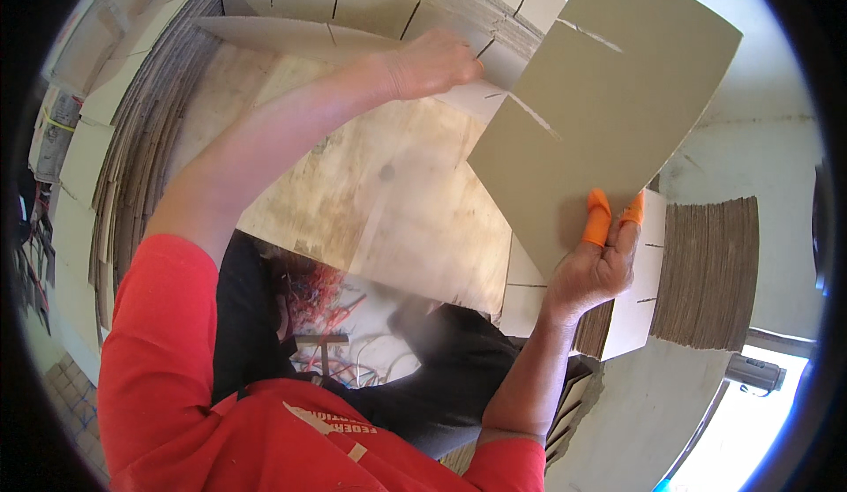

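Observation:
My right hand point(593, 267), with orange finger cots on two fingers, grips the lower corner of a large grey-brown cardboard sheet point(618, 95). That sheet is raised and tilted, and two slots run in from its left edge. Farther left, my left hand point(434, 64) is closed over the top edge of a long slotted cardboard strip point(282, 33). The strip stands on edge across the far side of a wooden board point(379, 192). Part of the strip is hidden behind my left hand and forearm, and its right end lies close to the raised sheet.
Stacked slotted cardboard point(159, 112) lines the board's left side, with more slotted pieces point(371, 2) along the back. At the right stands a thick cardboard stack point(706, 271) beside a pale wall. Red stringy material point(313, 298) and a hammer-like tool point(323, 346) lie below the board's near edge.

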{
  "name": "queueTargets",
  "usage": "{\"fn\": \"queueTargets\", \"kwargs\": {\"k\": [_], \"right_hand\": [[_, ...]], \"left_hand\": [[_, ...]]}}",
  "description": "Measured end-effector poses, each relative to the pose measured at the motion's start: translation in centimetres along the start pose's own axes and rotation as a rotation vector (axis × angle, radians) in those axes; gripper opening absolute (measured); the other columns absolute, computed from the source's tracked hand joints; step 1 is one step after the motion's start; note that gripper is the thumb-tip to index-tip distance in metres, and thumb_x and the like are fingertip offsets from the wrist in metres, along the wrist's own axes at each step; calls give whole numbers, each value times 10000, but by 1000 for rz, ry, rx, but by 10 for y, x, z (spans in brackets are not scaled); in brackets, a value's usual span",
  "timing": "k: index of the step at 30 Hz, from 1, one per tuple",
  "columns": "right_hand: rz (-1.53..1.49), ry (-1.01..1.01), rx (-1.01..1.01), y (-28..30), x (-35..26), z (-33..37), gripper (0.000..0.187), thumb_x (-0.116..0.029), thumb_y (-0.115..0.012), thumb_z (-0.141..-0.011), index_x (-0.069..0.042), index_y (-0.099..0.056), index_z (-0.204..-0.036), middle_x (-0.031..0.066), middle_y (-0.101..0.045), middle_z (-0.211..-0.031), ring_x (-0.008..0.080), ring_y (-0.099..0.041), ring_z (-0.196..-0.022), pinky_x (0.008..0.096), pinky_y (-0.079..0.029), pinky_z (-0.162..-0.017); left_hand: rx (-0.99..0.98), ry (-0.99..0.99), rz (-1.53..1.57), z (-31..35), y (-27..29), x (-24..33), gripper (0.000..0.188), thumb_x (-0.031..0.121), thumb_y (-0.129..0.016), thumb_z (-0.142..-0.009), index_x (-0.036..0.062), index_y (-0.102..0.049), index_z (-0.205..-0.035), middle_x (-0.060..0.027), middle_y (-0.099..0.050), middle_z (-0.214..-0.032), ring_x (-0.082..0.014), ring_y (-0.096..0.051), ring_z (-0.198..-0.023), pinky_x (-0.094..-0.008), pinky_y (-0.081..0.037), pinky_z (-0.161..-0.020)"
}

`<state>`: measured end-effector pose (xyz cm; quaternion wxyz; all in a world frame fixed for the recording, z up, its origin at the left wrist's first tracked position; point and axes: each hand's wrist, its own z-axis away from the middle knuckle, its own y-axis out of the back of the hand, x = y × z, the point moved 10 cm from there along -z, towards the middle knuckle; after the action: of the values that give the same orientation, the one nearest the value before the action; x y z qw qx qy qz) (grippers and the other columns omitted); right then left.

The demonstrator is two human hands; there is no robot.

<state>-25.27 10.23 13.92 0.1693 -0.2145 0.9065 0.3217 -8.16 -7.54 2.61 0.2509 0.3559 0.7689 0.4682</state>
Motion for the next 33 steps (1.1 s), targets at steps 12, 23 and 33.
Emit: {"fn": "queueTargets", "kwargs": {"k": [12, 23, 33], "right_hand": [[177, -73, -275, -39, 14, 7, 507, -41, -670, -885, 0, -486, -1355, 169, -628, -1231, 220, -671, -828, 296, -547, -706], [134, -74, -342, -45, 9, 7, 424, -37, -671, -867, -11, -515, -1260, 200, -597, -1247, 325, -667, -906, 355, -563, -703], [195, 44, -344, -62, 29, 31, 535, -27, -594, -903, -76, -384, -1393, 159, -494, -1397, 355, -648, -1020, 402, -575, -785]], "left_hand": [[65, -128, 10, -5, 34, 86, 55, 118, -611, -750, 66, -609, -769, -38, -590, -787, -210, -585, -864, -336, -537, -679], [239, -158, 121, 11, 54, 100, 98, 138, -615, -712, 43, -592, -723, -57, -581, -767, -208, -577, -843, -333, -527, -649], [131, 150, 616, 6, 98, 94, 408, 248, -782, -697, 47, -617, -1011, -93, -587, -910, -275, -579, -925, -370, -494, -796]]}}
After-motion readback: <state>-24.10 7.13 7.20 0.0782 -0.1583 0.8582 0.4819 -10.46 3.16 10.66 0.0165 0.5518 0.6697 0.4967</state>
